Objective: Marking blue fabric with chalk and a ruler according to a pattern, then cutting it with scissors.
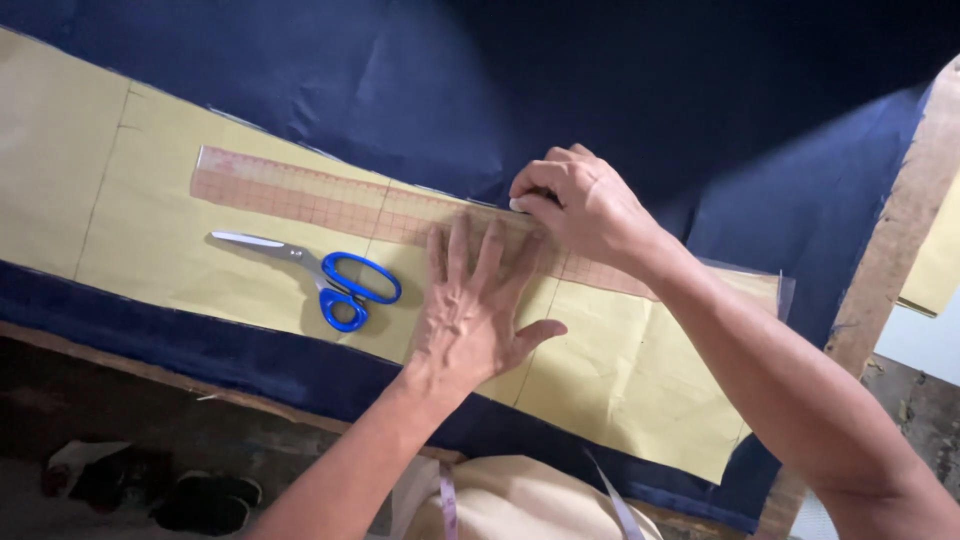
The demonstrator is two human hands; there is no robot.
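My left hand [478, 305] lies flat, fingers spread, pressing a clear gridded ruler [300, 195] onto a long yellow paper pattern [150, 230]. The pattern rests on dark blue fabric [400, 90]. My right hand [575, 205] is pinched on a small white piece, probably chalk [518, 205], at the ruler's far edge, just beyond the left fingertips. Blue-handled scissors [335, 280] lie on the pattern to the left of my left hand, blades pointing left.
The wooden table edge [890, 250] runs along the right and the near side. Another yellow paper piece [935, 260] lies off to the right. Dark shoes [205, 500] sit on the floor below. A measuring tape [448, 500] hangs at my chest.
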